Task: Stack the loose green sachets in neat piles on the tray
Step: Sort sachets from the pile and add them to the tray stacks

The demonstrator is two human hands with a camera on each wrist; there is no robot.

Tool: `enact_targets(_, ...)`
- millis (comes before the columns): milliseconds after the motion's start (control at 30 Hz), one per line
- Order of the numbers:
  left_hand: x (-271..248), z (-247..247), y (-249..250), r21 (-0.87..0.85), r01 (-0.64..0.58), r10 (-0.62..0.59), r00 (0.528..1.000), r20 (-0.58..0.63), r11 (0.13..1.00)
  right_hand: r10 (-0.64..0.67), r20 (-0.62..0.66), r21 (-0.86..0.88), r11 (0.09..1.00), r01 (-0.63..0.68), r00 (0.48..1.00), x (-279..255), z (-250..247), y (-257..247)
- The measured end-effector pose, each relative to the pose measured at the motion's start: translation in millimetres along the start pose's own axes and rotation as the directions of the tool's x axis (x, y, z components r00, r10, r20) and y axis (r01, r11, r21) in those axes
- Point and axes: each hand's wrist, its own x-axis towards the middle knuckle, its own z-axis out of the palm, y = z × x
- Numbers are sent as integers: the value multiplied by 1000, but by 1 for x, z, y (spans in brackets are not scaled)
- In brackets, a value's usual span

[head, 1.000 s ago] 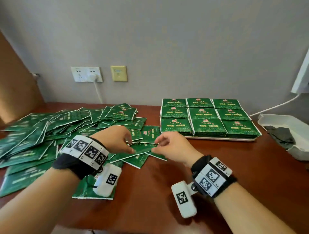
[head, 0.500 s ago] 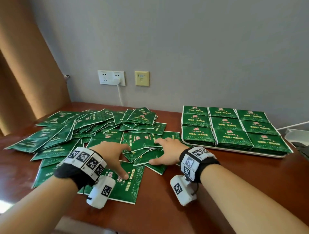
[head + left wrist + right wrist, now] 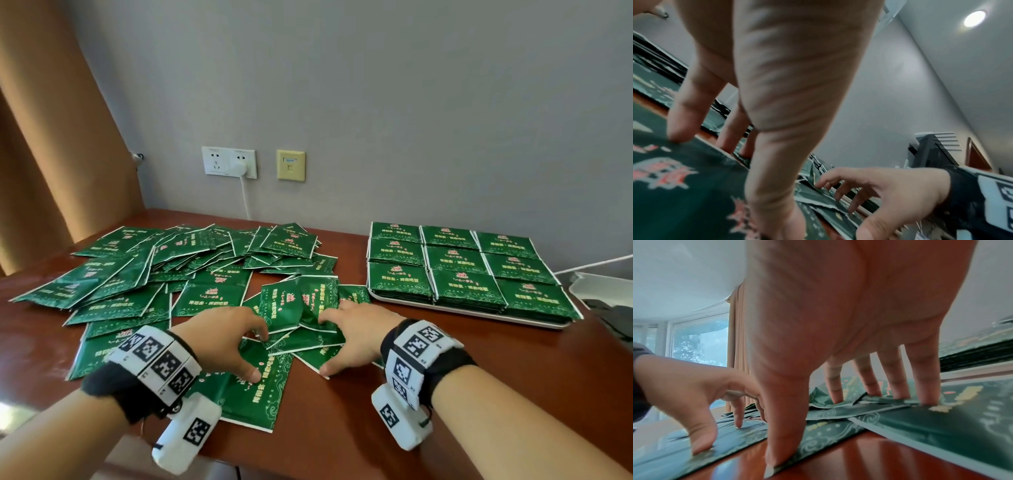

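Note:
Many loose green sachets (image 3: 137, 274) lie scattered over the left of the brown table. A white tray (image 3: 462, 311) at the right holds neat piles of sachets (image 3: 459, 267) in rows. My left hand (image 3: 258, 356) and right hand (image 3: 337, 342) rest fingertips-down on the nearest sachets, facing each other. Several sachets (image 3: 294, 301) buckle upward between them. In the left wrist view my left hand (image 3: 725, 162) presses thumb and fingertips onto a sachet (image 3: 674, 194). The right wrist view has my right hand (image 3: 828, 426) pressing its straight fingers (image 3: 925, 386) on the sachets, with the thumb at a sachet's edge.
A white bin (image 3: 603, 291) with a dark cloth stands at the far right. A plug (image 3: 239, 168) and its cable hang from the wall sockets behind the pile. A tan curtain (image 3: 51, 171) hangs at the left. Bare table (image 3: 342, 428) lies in front of my hands.
My hands have gone from lying spread on the sachets to drawing inward on their fingertips. The sachets between them have risen and crumpled. The view has swung left.

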Motion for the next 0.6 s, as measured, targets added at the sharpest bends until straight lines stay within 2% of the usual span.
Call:
enact_targets(267, -25, 10, 5, -10, -88, 88, 996, -11, 996, -48, -33, -109, 993, 45, 998, -48, 17, -13)
enact_targets(600, 0, 10, 56, -121, -167, 170, 985, 17, 979, 3, 11, -22, 1000, -3, 1000, -97, 26, 21)
